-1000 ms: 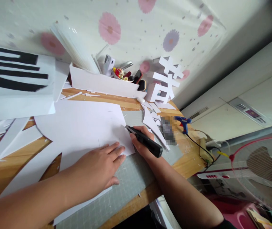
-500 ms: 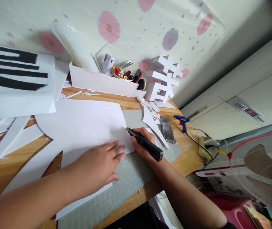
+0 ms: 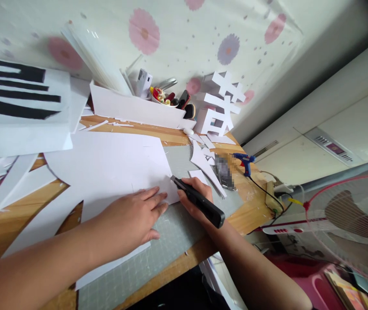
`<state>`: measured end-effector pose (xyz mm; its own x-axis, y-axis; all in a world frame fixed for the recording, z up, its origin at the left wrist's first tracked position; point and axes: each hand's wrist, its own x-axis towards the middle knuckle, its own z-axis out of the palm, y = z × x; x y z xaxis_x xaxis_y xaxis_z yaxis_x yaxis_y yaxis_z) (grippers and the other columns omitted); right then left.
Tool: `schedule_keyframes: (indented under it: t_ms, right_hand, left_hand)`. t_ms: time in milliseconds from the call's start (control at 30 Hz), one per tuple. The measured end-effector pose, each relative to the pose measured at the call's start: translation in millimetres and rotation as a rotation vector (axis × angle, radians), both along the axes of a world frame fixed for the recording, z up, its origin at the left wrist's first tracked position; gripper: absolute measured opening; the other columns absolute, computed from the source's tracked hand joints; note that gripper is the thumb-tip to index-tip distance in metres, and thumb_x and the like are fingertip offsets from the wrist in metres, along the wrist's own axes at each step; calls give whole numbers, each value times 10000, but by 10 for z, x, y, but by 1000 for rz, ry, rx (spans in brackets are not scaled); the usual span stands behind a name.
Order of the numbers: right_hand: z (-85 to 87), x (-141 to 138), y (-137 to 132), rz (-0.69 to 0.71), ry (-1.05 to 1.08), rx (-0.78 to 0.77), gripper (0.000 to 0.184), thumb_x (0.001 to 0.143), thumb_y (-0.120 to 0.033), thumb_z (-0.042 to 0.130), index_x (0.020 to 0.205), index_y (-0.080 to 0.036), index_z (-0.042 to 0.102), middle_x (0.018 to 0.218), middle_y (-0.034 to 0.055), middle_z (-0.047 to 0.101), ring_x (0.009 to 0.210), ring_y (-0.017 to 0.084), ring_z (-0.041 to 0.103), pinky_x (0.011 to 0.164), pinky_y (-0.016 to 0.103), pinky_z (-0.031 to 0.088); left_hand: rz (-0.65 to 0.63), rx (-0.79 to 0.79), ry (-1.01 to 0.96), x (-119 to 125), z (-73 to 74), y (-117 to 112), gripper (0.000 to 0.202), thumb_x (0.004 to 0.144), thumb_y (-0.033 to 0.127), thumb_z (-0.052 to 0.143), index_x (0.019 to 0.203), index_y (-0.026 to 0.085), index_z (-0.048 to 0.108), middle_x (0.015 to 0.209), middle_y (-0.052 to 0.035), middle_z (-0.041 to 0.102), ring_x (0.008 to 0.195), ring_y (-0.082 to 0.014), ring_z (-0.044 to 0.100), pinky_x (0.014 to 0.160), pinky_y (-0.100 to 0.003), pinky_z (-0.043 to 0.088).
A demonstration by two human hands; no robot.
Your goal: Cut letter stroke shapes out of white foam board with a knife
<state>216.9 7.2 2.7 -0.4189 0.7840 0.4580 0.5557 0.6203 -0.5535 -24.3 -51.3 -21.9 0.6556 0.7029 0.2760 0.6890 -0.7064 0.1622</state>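
My left hand [image 3: 132,217] lies flat, fingers stretched out, pressing a large white foam sheet [image 3: 106,168] onto the grey cutting mat [image 3: 171,241]. My right hand [image 3: 194,199] is wrapped round a black utility knife [image 3: 200,202]. The knife's tip rests at the sheet's right edge, just beyond my left fingertips.
White offcuts [image 3: 205,161] lie right of the sheet. A blue glue gun [image 3: 244,162] with its cable sits near the table's right end. A white 3D character [image 3: 219,105], a white tray of tools [image 3: 135,110] and black-striped sheets [image 3: 16,103] stand at the back. A fan [image 3: 345,215] stands off the table's right.
My right hand has drawn the knife a little toward me along the sheet's right edge. My left hand stays pressed on the sheet.
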Motion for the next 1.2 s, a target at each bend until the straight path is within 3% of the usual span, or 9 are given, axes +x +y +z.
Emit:
schedule_keyframes:
  t_ms: [367,633,900,1200]
  right_hand:
    - [-41,37,-153,16,12,66,72,923,-254,647,995,-245,642,718,-13,705,565,141,634,555,247,515]
    - [-64,57,-195,24,-7,127,68,908,-220,622,968,-250,633,713,-12,705,571,150,635,561,251,514]
    - [-52,123,-258,69,-43,168,99,938,-246,625,1037,-249,635,716,-16,686,579,156,636,562,266,524]
    - [-9,146,-371,95,-36,178,212,906,-190,648,1107,-249,618,725,-14,671,575,164,631,549,266,517]
  left_hand:
    - [-3,9,57,33,14,10,600,886,519,854,1360,165,751,1486,-184,694,1405,-376,631,1188,-460,475]
    - [6,3,11,25,-22,8,518,949,504,784,1368,204,734,1504,-149,689,1426,-344,616,1202,-434,457]
    - [14,4,19,36,-8,12,540,890,452,855,1341,178,742,1486,-150,702,1424,-359,613,1188,-448,479]
    - [-18,50,82,-2,25,30,543,891,504,853,1298,152,777,1510,-166,680,1387,-373,646,1157,-465,513]
